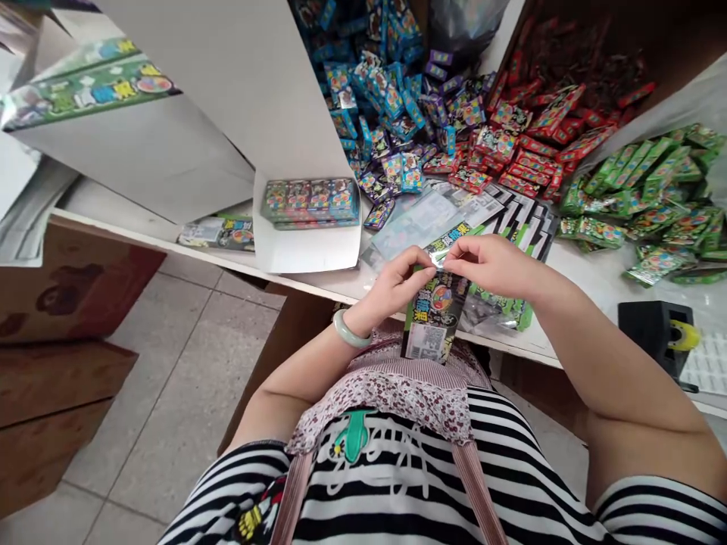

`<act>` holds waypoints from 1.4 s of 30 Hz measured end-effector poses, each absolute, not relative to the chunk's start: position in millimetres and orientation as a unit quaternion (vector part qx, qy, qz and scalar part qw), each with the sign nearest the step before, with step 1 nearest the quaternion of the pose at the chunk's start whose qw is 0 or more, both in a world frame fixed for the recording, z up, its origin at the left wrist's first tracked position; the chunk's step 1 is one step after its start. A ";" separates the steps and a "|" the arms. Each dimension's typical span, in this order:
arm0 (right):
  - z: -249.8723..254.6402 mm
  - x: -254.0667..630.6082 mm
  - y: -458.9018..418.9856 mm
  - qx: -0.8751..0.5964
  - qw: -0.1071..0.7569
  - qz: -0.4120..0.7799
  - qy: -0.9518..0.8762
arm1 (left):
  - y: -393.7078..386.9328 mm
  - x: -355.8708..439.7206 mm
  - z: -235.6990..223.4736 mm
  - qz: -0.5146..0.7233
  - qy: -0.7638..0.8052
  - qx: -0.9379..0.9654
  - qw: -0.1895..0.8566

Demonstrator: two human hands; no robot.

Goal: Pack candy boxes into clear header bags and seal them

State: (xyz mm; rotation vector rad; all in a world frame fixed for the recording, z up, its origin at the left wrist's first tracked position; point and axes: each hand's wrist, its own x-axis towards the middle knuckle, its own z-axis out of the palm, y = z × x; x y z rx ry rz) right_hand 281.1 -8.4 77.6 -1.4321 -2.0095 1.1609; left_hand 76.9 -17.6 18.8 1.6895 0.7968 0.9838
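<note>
Both the left hand (398, 283) and right hand (489, 265) pinch a black bag (441, 298) near a white box (310, 253) of packets (311, 198).

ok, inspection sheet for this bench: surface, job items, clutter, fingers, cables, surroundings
Surface: white table, partly covered by packets and bags.
Job items: black printed bag at the front edge; flat bags lying on the table; open white box with packs inside.
Clutter: heaped blue packets, purple packets, red packets and green packets; tape dispenser at right.
Fingers: left fingers and right fingers close together, both pinching the black printed bag.
Cables: nothing seen.
Surroundings: cartons at left, tiled floor.
</note>
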 end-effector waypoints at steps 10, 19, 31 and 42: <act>64.6 278.8 -0.4 -0.538 0.199 0.498 -0.651 | -17.0 86.2 7.6 0.450 0.351 0.678 0.463; 48.2 291.2 -1.0 -0.500 0.230 0.713 -0.435 | -30.7 57.0 31.9 0.411 0.349 0.641 0.546; 8.5 371.9 -61.4 -0.575 0.436 0.553 -0.416 | 96.9 -59.5 20.9 0.300 0.540 0.785 0.044; 5.6 439.9 -130.6 -0.655 0.539 0.434 -0.305 | 109.5 -32.2 2.5 0.179 0.545 0.813 0.103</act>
